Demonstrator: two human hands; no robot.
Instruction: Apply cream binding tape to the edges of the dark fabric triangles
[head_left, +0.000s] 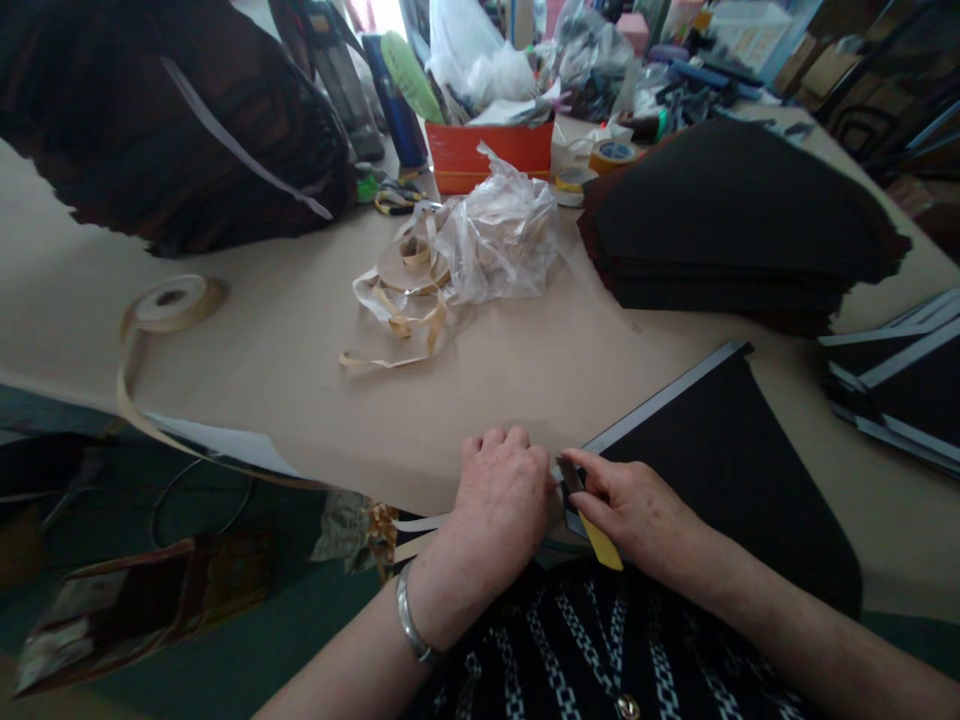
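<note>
A black sheet (pixel 720 460) with a pale strip along its left edge lies at the near edge of the table, in front of me. My left hand (pixel 502 495) is curled shut at the sheet's near corner, its fingers folded under and pressing there. My right hand (pixel 626 505) pinches the same corner between thumb and forefinger. A small yellow flat piece (pixel 601 542) sticks out below its palm. A thin pale tape strip (pixel 420 522) trails left from under my left hand.
A tape roll (pixel 171 302) lies at the left with its strip hanging over the table edge. Crumpled plastic (pixel 499 235) and tape scraps sit mid-table. Stacked black sheets (pixel 735 220) fill the right, with more edged sheets (pixel 900 380) beside them. A red box (pixel 487 152) and clutter stand behind.
</note>
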